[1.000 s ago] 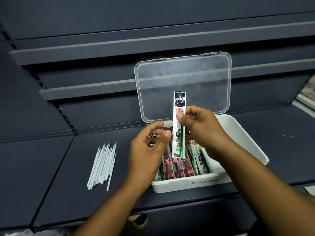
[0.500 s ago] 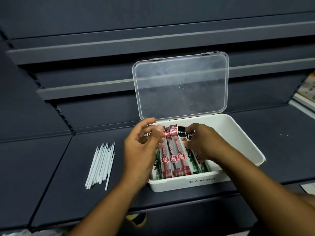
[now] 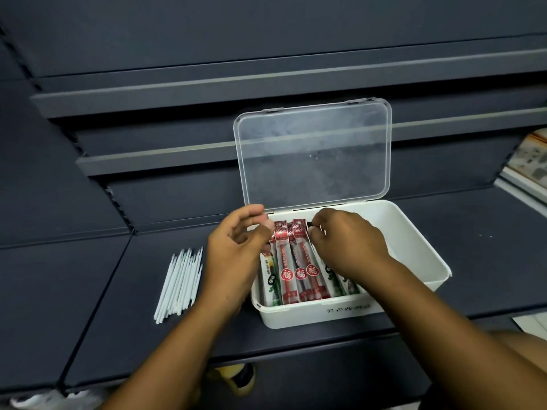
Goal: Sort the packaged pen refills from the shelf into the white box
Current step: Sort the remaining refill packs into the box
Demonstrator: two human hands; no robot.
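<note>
The white box [image 3: 414, 247] stands on the dark shelf [image 3: 88, 291] with its clear lid [image 3: 313, 155] propped upright. Red packaged refills [image 3: 299, 261] lie side by side in its left half, with green-and-white packaged refills [image 3: 270, 279] on either side of them. My right hand [image 3: 346, 244] reaches into the box and pinches the black top end of a green packaged refill [image 3: 310, 224] lying just right of the red ones. Most of that packet is hidden under the hand. My left hand [image 3: 236, 253] hovers over the box's left edge with fingers loosely curled, thumb beside the red packets' tops, holding nothing.
A bundle of loose white refill tubes [image 3: 180, 282] lies on the shelf left of the box. Empty dark shelf tiers rise behind. Stacked printed items [image 3: 529, 161] sit at the far right edge. A yellow object [image 3: 236, 377] shows below the shelf front.
A second ago my right hand held the green packet upright above the box; it has since laid it down inside, next to the red packets. My left hand stayed by the box's left edge.
</note>
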